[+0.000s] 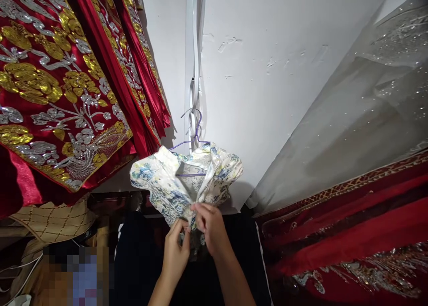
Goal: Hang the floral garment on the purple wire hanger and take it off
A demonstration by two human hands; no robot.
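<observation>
A short-sleeved floral shirt (163,188), white with blue and yellow print, hangs on a thin purple wire hanger (198,126). Its collar lies open, and the two front edges meet lower down where both hands work. My left hand (178,241) pinches the front edge near the bottom of the visible opening. Just above and to the right, my right hand (207,221) pinches the same front placket with thumb and forefinger. Whether a button sits between the fingertips is too small to tell. The lower part of the shirt is hidden behind my hands.
Red garments with gold and silver embroidery (83,96) hang at the left. A sheer sparkly white fabric (354,118) and red embroidered cloth (351,234) fill the right. Behind the hanger stands a white wall (267,38) with a vertical white strip (195,38). My dark-trousered legs (137,257) lie below.
</observation>
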